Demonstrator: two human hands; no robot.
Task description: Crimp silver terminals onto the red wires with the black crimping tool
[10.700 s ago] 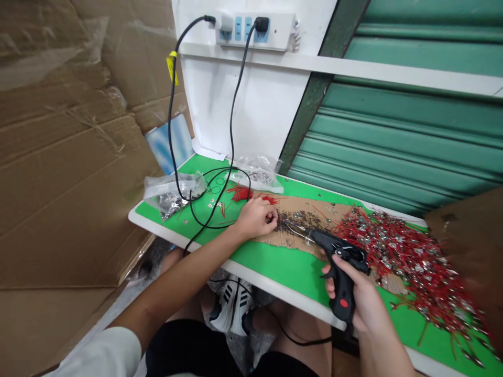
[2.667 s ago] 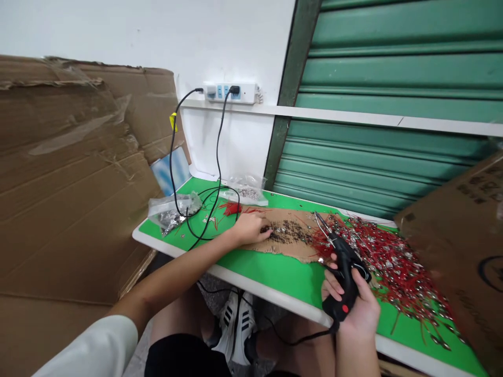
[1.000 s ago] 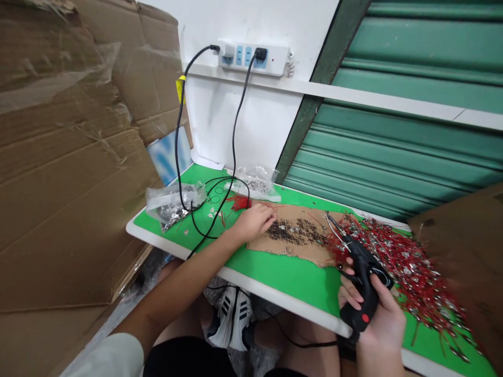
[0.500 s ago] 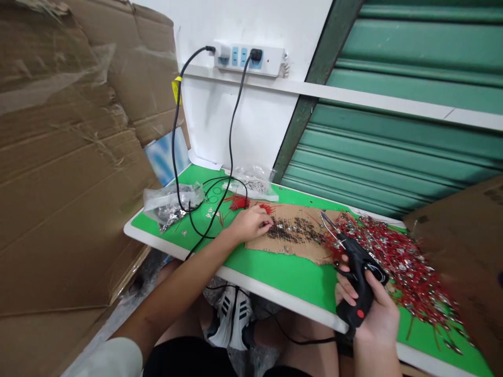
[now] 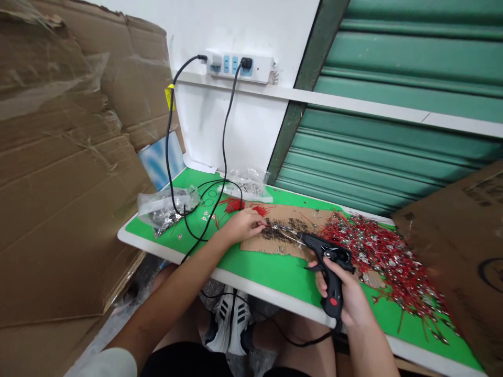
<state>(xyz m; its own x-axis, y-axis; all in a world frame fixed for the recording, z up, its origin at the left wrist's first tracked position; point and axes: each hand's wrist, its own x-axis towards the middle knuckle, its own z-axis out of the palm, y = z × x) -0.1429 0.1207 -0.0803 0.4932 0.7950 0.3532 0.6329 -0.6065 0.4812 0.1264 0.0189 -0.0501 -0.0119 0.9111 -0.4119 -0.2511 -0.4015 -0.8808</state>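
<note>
My right hand (image 5: 341,283) is wrapped round the grip of a black soldering gun (image 5: 328,256) with a red dot at the base of its handle. Its thin metal tip points left, over a scorched piece of cardboard (image 5: 255,244), and reaches a small metal piece (image 5: 275,227) there. My left hand (image 5: 244,225) rests at the cardboard's left end, thumb and fingertips pinched on what looks like a thin red wire, close to the tip. Just behind this hand lie loose red wires (image 5: 234,205). Right of the gun spreads a heap of red wires with metal pieces (image 5: 385,262).
Plastic bags of small metal parts (image 5: 168,207) (image 5: 249,188) stand on the green tabletop (image 5: 271,267). Black cords (image 5: 225,131) hang from a power strip (image 5: 239,67) and loop across its left side. Large cardboard boxes (image 5: 66,183) (image 5: 459,230) flank the table.
The soldering gun has swung left and down in my right hand, bringing its tip from above the cardboard's right side to beside my left fingertips. My left hand stays nearly in place.
</note>
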